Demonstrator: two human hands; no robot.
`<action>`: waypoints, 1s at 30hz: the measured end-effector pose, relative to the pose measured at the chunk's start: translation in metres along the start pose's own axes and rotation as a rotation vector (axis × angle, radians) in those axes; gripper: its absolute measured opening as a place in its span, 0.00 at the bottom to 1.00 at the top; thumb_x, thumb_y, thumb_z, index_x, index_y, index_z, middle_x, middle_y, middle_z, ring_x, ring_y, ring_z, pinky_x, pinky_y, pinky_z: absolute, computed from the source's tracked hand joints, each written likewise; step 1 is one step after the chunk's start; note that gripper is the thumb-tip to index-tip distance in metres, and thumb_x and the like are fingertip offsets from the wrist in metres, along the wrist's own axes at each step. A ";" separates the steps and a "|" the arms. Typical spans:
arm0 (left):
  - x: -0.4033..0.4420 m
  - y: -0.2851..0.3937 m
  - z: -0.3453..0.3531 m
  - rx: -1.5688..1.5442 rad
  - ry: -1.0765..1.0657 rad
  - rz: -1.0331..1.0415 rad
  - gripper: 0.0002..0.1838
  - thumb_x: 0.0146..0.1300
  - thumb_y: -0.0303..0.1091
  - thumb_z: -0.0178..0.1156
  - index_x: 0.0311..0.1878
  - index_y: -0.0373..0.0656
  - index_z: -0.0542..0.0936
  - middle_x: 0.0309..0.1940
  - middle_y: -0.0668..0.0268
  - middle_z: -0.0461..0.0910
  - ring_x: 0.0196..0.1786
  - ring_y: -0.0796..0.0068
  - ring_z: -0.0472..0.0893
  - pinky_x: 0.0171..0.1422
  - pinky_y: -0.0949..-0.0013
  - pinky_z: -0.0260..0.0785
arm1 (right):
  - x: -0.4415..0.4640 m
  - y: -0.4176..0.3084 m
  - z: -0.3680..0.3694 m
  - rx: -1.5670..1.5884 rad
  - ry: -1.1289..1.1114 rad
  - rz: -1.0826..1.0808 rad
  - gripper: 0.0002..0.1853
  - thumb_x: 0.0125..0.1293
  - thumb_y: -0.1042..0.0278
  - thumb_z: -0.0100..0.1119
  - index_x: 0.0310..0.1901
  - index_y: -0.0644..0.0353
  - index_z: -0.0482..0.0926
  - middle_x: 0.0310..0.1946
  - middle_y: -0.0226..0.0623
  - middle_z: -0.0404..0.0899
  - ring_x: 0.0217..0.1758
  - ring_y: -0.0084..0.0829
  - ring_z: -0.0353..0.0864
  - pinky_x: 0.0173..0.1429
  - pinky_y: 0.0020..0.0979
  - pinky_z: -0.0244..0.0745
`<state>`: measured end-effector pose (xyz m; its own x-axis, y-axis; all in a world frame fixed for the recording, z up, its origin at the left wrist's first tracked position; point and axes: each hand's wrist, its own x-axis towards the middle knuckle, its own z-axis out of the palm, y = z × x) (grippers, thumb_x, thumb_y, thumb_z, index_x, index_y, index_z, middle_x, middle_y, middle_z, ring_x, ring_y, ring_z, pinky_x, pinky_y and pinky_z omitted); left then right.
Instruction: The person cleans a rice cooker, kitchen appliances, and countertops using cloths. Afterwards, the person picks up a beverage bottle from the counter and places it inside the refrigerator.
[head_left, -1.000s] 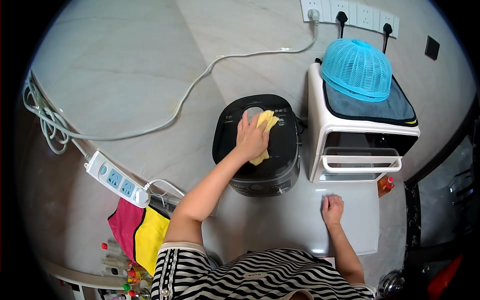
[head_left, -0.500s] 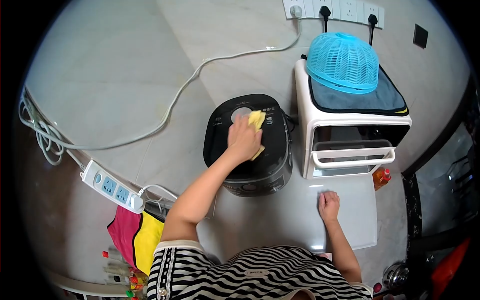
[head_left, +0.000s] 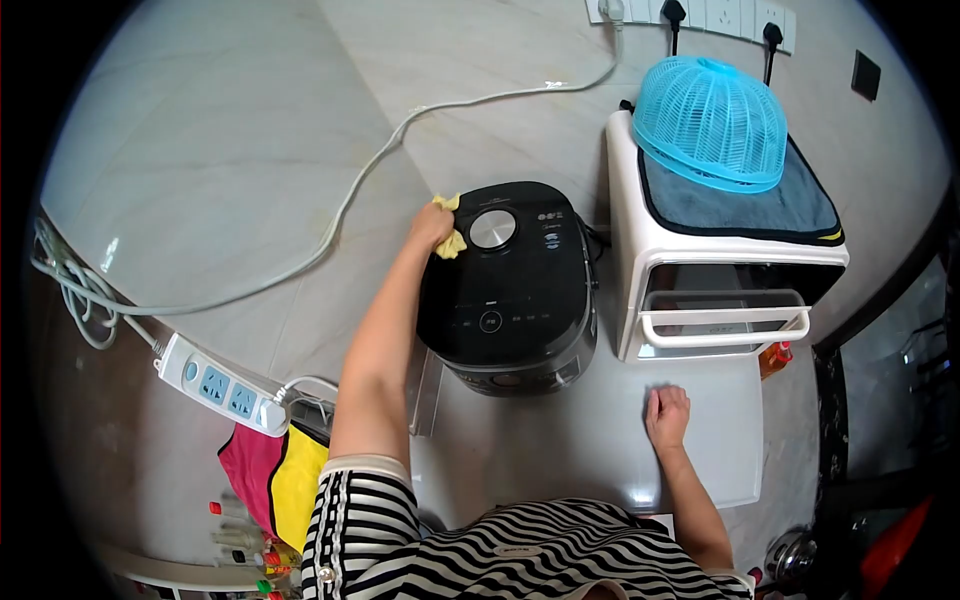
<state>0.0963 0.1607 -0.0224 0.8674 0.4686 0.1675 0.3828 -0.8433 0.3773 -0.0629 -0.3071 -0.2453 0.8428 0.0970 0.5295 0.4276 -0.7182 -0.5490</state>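
Note:
A yellow cloth (head_left: 452, 244) is bunched in my left hand (head_left: 432, 226), its fingers closed around it. That hand presses at the upper left edge of a black rice cooker (head_left: 470, 290). The cooker's lid is down, with a round silver disc (head_left: 493, 230) near the back and a touch panel toward the front. My right hand (head_left: 667, 414) rests with curled fingers on the pale glossy tabletop (head_left: 560, 440), in front of a white countertop oven (head_left: 630, 250); nothing shows in it.
On the oven lie a grey mat (head_left: 690, 205) and a blue mesh cover (head_left: 712, 125). A white power strip (head_left: 215, 385) hangs at left, its cable (head_left: 345, 200) running along the wall to the sockets (head_left: 722, 15). A red-capped bottle (head_left: 775, 358) stands beside the oven.
My left hand has moved left with the cloth, from the middle of the rice cooker's lid to its left edge, uncovering the disc and panel. My right hand stays on the tabletop.

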 end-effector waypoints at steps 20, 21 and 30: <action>-0.027 0.123 0.043 -0.155 0.027 0.825 0.12 0.62 0.32 0.56 0.48 0.43 0.81 0.47 0.56 0.80 0.53 0.56 0.78 0.59 0.62 0.69 | 0.001 -0.001 0.002 -0.044 -0.041 0.013 0.07 0.60 0.70 0.57 0.25 0.61 0.75 0.28 0.39 0.74 0.37 0.41 0.72 0.43 0.39 0.65; -0.041 0.128 0.036 -0.247 -0.051 0.756 0.12 0.62 0.30 0.55 0.48 0.43 0.81 0.47 0.55 0.80 0.52 0.55 0.79 0.57 0.63 0.70 | 0.001 -0.001 0.001 -0.045 -0.047 0.014 0.08 0.60 0.70 0.57 0.25 0.61 0.75 0.27 0.39 0.73 0.37 0.41 0.72 0.43 0.39 0.65; -0.187 0.099 0.004 -0.608 -0.393 1.006 0.14 0.60 0.22 0.52 0.48 0.37 0.80 0.47 0.54 0.80 0.55 0.56 0.78 0.65 0.63 0.65 | -0.003 -0.002 -0.001 0.007 -0.003 -0.026 0.08 0.61 0.71 0.55 0.26 0.62 0.74 0.27 0.42 0.73 0.36 0.44 0.71 0.42 0.40 0.66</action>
<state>-0.0261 -0.0116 -0.0197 0.7669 -0.5151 0.3828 -0.6270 -0.4743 0.6180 -0.0659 -0.3066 -0.2455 0.8323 0.1173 0.5418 0.4516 -0.7103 -0.5400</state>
